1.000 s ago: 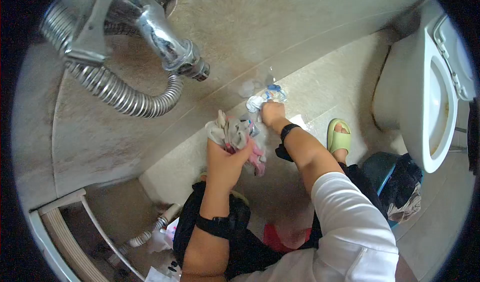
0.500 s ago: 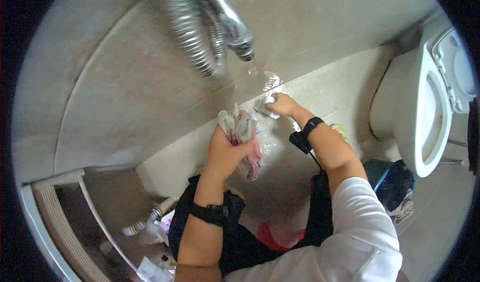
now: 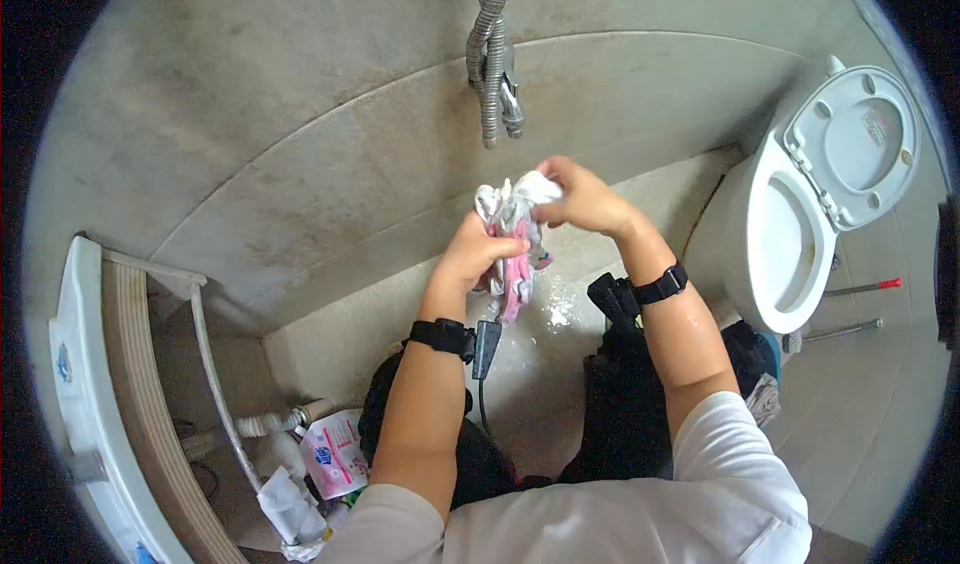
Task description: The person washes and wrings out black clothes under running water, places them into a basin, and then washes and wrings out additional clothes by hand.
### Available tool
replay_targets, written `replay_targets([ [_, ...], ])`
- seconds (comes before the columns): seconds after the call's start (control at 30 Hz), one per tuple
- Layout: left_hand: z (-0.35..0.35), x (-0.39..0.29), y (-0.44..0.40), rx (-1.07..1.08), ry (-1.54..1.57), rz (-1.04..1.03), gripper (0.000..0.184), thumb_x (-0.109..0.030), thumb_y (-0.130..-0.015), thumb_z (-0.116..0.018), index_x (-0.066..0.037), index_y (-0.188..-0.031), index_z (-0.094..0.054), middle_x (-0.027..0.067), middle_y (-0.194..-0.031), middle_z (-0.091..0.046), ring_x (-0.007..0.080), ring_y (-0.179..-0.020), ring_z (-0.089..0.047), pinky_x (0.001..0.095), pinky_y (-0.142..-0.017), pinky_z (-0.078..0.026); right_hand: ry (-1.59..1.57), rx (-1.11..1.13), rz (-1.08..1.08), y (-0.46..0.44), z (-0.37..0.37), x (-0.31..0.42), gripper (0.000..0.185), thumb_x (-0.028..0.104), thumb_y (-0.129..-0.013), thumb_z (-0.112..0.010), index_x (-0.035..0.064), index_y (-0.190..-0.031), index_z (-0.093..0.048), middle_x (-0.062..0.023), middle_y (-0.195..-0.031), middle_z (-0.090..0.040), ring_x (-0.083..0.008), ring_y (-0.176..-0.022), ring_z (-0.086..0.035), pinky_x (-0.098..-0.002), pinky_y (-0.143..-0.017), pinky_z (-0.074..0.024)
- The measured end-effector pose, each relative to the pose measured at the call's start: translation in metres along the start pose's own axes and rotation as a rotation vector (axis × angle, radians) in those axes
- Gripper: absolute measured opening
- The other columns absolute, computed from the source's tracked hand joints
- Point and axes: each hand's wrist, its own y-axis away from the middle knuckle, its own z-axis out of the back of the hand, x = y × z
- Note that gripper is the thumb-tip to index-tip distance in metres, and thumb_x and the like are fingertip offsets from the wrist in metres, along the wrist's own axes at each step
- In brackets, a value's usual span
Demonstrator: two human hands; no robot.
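Observation:
My left hand (image 3: pixel 478 256) is closed around a crumpled bunch of socks (image 3: pixel 516 264), pink, grey and white, held in the air above the floor. At the top of this bunch, my right hand (image 3: pixel 583 199) pinches a white sock (image 3: pixel 537 188) that looks wet. Both hands are close together, a little below the faucet (image 3: pixel 511 114) on the wall. Where one sock ends and another starts is hard to make out in the folds.
A toilet (image 3: pixel 782 234) with its lid raised stands at the right. Water glints on the floor (image 3: pixel 560 312) below my hands. At lower left are a pink-and-white pouch (image 3: pixel 338 454), a drain pipe (image 3: pixel 262 424) and a washbasin-like white unit (image 3: pixel 85 364). Metal hoses (image 3: pixel 489 54) hang overhead.
My right hand has lifted from near the floor with the white sock and come over to the bunch in my left hand. The view has tilted up, showing more wall and toilet.

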Motion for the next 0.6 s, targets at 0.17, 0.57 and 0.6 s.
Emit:
replay_targets([
  [0.17, 0.004, -0.006, 0.002, -0.025, 0.264, 0.036, 0.034, -0.001, -0.07, -0.063, 0.0, -0.103, -0.057, 0.0065, -0.091, -0.062, 0.0171, -0.079, -0.061, 0.0318, -0.071, -0.051, -0.93, -0.216, -0.127, 0.014, -0.01, -0.03, 0.034, 0.008, -0.079, -0.066, 0.0054, -0.107, -0.047, -0.0083, -0.089, -0.06, -0.021, -0.073, -0.062, -0.0375, -0.059, -0.0548],
  [0.57, 0.009, -0.02, -0.004, -0.005, 0.378, 0.04, 0.041, -0.001, -0.07, -0.062, 0.0, -0.11, -0.052, 0.0095, -0.094, -0.061, 0.0221, -0.084, -0.061, 0.0362, -0.079, -0.05, -0.994, -0.349, 0.03, -0.02, -0.023, -0.029, 0.006, 0.016, -0.088, -0.057, 0.0107, -0.09, -0.058, 0.0016, -0.078, -0.061, -0.0083, -0.063, -0.055, -0.024, -0.054, -0.0471],
  [0.6, 0.01, -0.017, -0.005, -0.007, 0.38, 0.045, 0.041, -0.001, -0.07, -0.062, 0.0, -0.11, -0.052, 0.0095, -0.094, -0.061, 0.0221, -0.084, -0.061, 0.0362, -0.079, -0.05, -0.991, -0.354, 0.049, -0.019, -0.021, -0.027, 0.007, 0.017, -0.089, -0.056, 0.0107, -0.091, -0.057, 0.002, -0.077, -0.06, -0.0081, -0.062, -0.055, -0.0236, -0.054, -0.0468],
])
